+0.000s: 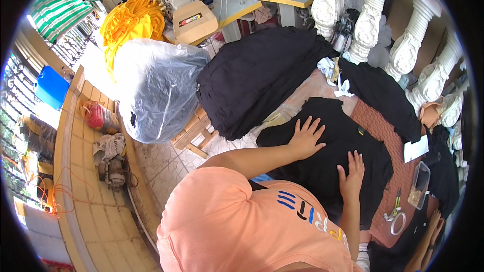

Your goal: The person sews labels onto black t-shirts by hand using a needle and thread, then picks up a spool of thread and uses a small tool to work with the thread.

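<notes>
One black garment (318,175), its longer run slanting upper left to lower right, lies spread over brown textured cloth (381,125), beneath left hand (306,138), fingers splayed, and right hand (351,175), thumb apart from fingers, nearer the garment's lower-right end.

The yellowish bit (361,130) on the black cloth (326,174) seems indistinct.

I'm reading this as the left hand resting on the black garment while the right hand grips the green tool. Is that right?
Not quite: the head view shows the right hand resting open on the black garment too; the green tool lies beside the clear plastic box. The left hand is as you said.
</notes>
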`<state>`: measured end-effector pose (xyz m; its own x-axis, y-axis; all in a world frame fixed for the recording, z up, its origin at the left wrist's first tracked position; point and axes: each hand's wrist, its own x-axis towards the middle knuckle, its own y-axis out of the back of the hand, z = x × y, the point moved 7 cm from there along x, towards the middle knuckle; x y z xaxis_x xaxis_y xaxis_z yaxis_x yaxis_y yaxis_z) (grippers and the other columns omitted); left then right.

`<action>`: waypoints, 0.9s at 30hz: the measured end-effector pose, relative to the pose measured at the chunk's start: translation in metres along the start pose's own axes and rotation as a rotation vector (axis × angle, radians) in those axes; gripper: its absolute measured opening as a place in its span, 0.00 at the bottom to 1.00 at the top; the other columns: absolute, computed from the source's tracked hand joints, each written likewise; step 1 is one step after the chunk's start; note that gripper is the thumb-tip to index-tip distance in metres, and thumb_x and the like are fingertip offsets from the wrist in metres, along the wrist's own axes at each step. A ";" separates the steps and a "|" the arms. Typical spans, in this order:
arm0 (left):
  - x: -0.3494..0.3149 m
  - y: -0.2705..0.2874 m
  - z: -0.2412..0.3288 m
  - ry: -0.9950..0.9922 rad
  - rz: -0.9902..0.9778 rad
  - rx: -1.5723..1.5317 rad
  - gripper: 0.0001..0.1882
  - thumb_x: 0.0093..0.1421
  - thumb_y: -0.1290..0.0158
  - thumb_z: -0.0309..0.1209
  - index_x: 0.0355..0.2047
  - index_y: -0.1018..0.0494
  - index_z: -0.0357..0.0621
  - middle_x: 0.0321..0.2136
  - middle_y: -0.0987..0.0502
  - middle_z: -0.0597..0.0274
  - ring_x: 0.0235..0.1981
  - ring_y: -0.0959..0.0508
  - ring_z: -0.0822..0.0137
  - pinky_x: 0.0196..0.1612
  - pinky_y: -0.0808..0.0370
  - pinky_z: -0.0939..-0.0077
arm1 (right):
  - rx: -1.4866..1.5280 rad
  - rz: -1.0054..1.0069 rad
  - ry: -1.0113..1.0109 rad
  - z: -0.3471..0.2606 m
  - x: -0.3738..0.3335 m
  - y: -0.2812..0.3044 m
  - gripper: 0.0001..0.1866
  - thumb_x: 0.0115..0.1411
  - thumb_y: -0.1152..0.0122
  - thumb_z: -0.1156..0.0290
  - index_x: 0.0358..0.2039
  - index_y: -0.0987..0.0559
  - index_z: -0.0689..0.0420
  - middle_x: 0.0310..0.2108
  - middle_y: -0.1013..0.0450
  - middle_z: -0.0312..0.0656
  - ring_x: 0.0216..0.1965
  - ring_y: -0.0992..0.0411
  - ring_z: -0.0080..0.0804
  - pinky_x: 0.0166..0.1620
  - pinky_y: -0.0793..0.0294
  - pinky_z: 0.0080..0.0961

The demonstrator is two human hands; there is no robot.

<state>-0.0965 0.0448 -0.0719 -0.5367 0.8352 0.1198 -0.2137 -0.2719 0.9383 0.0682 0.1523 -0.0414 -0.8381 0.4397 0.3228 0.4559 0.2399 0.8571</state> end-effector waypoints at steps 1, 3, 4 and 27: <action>0.000 0.000 0.000 0.001 -0.002 -0.005 0.33 0.60 0.54 0.49 0.61 0.42 0.45 0.64 0.51 0.50 0.65 0.55 0.47 0.61 0.56 0.39 | -0.093 -0.039 -0.004 0.002 -0.002 -0.006 0.26 0.58 0.44 0.62 0.57 0.33 0.57 0.62 0.43 0.48 0.64 0.50 0.47 0.64 0.53 0.43; 0.000 0.001 -0.001 0.006 -0.006 -0.002 0.33 0.60 0.54 0.49 0.61 0.43 0.45 0.64 0.51 0.50 0.66 0.55 0.47 0.62 0.56 0.39 | -0.073 -0.054 -0.016 0.006 -0.001 -0.007 0.27 0.59 0.45 0.61 0.57 0.33 0.56 0.62 0.43 0.46 0.65 0.50 0.46 0.64 0.54 0.44; -0.001 0.001 -0.001 0.008 -0.009 -0.002 0.33 0.60 0.54 0.50 0.61 0.43 0.45 0.64 0.51 0.50 0.66 0.55 0.47 0.62 0.57 0.39 | -0.063 -0.063 -0.024 0.007 -0.001 -0.007 0.27 0.59 0.45 0.60 0.57 0.33 0.56 0.62 0.44 0.46 0.65 0.50 0.45 0.64 0.54 0.44; 0.002 0.019 -0.032 -0.149 0.199 -0.149 0.25 0.58 0.48 0.42 0.51 0.31 0.39 0.55 0.36 0.41 0.57 0.37 0.46 0.60 0.43 0.59 | 0.084 0.263 -0.086 0.016 -0.047 0.059 0.14 0.52 0.37 0.66 0.39 0.22 0.56 0.44 0.28 0.43 0.49 0.32 0.43 0.52 0.35 0.40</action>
<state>-0.1282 0.0264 -0.0646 -0.4566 0.8166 0.3531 -0.2400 -0.4952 0.8350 0.1390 0.1598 -0.0120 -0.6610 0.5673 0.4912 0.6804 0.1770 0.7112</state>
